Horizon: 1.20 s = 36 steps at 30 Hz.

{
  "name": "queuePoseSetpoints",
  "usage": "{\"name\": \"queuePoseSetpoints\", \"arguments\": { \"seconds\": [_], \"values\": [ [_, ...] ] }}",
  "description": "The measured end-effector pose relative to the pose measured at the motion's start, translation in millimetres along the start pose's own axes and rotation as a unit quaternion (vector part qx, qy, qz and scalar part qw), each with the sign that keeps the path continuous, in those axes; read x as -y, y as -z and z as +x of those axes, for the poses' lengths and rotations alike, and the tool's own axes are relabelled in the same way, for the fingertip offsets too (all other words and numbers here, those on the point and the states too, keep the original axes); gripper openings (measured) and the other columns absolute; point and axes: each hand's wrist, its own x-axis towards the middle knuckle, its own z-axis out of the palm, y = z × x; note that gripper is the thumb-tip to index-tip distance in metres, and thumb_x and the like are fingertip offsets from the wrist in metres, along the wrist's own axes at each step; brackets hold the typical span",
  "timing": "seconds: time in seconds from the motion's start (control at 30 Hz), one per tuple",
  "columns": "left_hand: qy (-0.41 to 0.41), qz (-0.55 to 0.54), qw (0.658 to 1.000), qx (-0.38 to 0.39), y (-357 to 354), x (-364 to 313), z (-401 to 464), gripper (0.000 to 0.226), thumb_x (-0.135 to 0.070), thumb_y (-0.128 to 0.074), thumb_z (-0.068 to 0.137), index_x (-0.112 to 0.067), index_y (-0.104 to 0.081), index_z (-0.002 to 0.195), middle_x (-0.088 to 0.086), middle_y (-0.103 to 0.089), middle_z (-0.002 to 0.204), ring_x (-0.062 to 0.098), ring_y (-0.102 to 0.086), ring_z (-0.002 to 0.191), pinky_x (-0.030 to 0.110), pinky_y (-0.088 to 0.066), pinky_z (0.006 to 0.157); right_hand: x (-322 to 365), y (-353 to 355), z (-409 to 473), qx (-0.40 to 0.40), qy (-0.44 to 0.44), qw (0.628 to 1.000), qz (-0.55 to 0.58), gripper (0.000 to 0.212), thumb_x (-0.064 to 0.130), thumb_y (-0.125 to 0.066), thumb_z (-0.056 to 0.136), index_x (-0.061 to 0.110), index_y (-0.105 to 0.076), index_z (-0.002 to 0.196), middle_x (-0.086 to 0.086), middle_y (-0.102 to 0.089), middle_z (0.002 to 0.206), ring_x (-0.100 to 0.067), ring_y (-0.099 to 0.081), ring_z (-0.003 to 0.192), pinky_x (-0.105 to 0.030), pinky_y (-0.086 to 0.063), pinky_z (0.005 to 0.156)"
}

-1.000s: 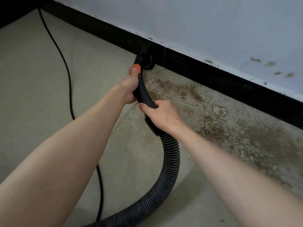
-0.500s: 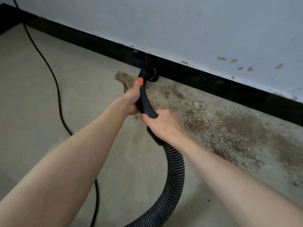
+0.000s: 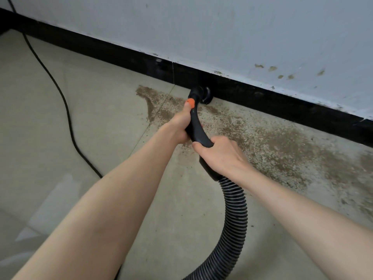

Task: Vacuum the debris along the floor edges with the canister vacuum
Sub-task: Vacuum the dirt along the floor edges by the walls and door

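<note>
The ribbed hose [image 3: 235, 215] curves up from the near edge. A black power cable [image 3: 66, 116] lies on the floor [image 3: 60, 150] at left. The right hand [image 3: 220, 156] grips the black handle [image 3: 196, 130]; the left hand [image 3: 179, 124] grips farther along, thumb at the orange button [image 3: 190, 102]. The nozzle [image 3: 203, 94] meets the far baseboard [image 3: 282, 102], with brown debris [image 3: 282, 146] spread to its right.

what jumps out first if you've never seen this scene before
Two bare forearms reach in from the bottom, the left hand and right hand both gripping a black vacuum handle with an orange button. Its nozzle sits at the black baseboard, and brown debris spreads over the floor to the right.
</note>
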Motion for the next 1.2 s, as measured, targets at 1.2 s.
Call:
{"name": "queuePoseSetpoints", "arguments": {
  "seconds": [1.2],
  "values": [
    [-0.063,0.023,0.985,-0.161,130.0,-55.9,15.4,0.048,-0.055,-0.039,0.096,-0.009,-0.051,0.089,0.005,-0.051,0.066,0.017,-0.05,0.056,0.03,-0.045,0.054,99.8,-76.2,46.1,0.085,0.081,0.99,0.074,0.046,0.06,-0.055,0.085,0.016,-0.063,0.095,-0.007,-0.069,0.092,-0.031,-0.067,0.085,-0.04,-0.055,0.074]
  ]
}}
